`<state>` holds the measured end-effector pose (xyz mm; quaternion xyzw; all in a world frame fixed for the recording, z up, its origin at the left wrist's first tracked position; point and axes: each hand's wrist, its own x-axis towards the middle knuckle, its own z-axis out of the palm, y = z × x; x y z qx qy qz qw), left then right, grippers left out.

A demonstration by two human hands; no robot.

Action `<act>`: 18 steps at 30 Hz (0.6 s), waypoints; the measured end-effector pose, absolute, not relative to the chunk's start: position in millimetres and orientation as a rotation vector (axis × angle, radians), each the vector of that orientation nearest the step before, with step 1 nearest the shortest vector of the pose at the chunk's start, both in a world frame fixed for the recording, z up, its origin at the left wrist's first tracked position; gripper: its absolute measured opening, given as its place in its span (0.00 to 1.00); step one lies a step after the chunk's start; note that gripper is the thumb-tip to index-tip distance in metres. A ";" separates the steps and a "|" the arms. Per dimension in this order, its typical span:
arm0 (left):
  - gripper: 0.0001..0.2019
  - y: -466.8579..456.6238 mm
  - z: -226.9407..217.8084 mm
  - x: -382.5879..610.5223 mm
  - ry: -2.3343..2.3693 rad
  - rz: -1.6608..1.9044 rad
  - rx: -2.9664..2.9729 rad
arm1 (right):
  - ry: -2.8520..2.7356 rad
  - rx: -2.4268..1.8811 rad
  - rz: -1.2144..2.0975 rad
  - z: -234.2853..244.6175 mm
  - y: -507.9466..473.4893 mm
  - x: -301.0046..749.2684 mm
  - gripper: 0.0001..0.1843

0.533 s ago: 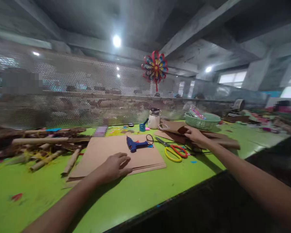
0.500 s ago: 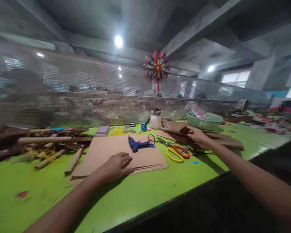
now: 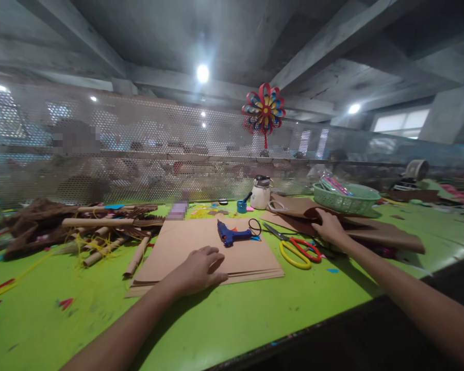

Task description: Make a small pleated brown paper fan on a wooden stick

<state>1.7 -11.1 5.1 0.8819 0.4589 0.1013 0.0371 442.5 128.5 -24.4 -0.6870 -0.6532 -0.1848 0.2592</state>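
My left hand [image 3: 201,269] rests on the front edge of a stack of tan kraft paper sheets [image 3: 185,237], fingers loosely bent and thumb apart, holding nothing. A blue glue gun [image 3: 234,234] lies on the stack, just beyond those fingers. To the right, my right hand [image 3: 330,226] has its fingers and thumb at the raised edge of a dark brown paper sheet [image 3: 299,208] and seems to pinch it; its fingertips are partly hidden. Between the hands lie scissors [image 3: 299,252] with one yellow and one red handle.
Rolled paper tubes [image 3: 98,222] and yellow strips lie at left. Behind the stack are a small blue pot [image 3: 242,206] and a white jug [image 3: 261,195]. A green basket [image 3: 346,198] stands beyond my right hand. A perforated metal screen [image 3: 158,154] runs along the back of the green table [image 3: 247,314].
The view has turned slightly left, so everything sits farther right in the picture. Both hands keep nearly the same places on the paper.
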 end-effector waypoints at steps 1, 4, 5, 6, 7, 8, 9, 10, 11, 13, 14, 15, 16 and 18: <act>0.24 -11.5 5.5 1.8 1.409 0.309 2.709 | -1.781 -1.885 -0.536 -24.6 129.0 441.0 0.24; 0.23 -12.7 6.0 2.2 1.430 0.306 2.706 | -1.796 -1.902 -0.564 -27.1 128.6 438.7 0.15; 0.23 -12.9 6.0 2.3 1.437 0.309 2.704 | -1.802 -1.897 -0.562 -28.4 128.1 438.9 0.14; 0.23 -13.1 5.9 2.4 1.441 0.314 2.704 | -1.812 -1.887 -0.568 -29.7 127.4 439.3 0.13; 0.23 -13.2 5.7 2.6 1.441 0.317 2.705 | -1.825 -1.876 -0.582 -31.0 126.8 440.1 0.13; 0.23 -13.3 5.4 2.7 1.440 0.320 2.705 | -1.838 -1.867 -0.606 -32.0 126.1 441.0 0.13; 0.23 -13.3 5.2 2.8 1.440 0.323 2.705 | -1.847 -1.863 -0.639 -32.6 125.6 441.9 0.13; 0.23 -13.4 5.0 2.8 1.440 0.324 2.702 | -1.852 -1.863 -0.678 -32.9 125.3 442.8 0.14; 0.23 -13.6 4.8 2.8 1.439 0.323 2.697 | -1.854 -1.868 -0.716 -32.8 125.1 443.7 0.15; 0.23 -14.2 4.6 2.5 1.440 0.327 2.686 | -1.843 -1.886 -0.764 -31.4 125.7 445.6 0.16; 0.23 -14.7 4.7 2.4 1.441 0.330 2.682 | -1.835 -1.890 -0.774 -30.2 126.3 446.7 0.16; 0.23 -15.3 4.7 2.2 1.440 0.331 2.680 | -1.831 -1.889 -0.775 -29.0 127.2 448.0 0.16; 0.23 -15.9 4.9 2.0 1.439 0.332 2.680 | -1.827 -1.884 -0.769 -27.7 128.2 449.5 0.16; 0.23 -16.9 5.3 1.9 1.440 0.334 2.678 | -1.827 -1.862 -0.744 -25.9 130.1 452.7 0.15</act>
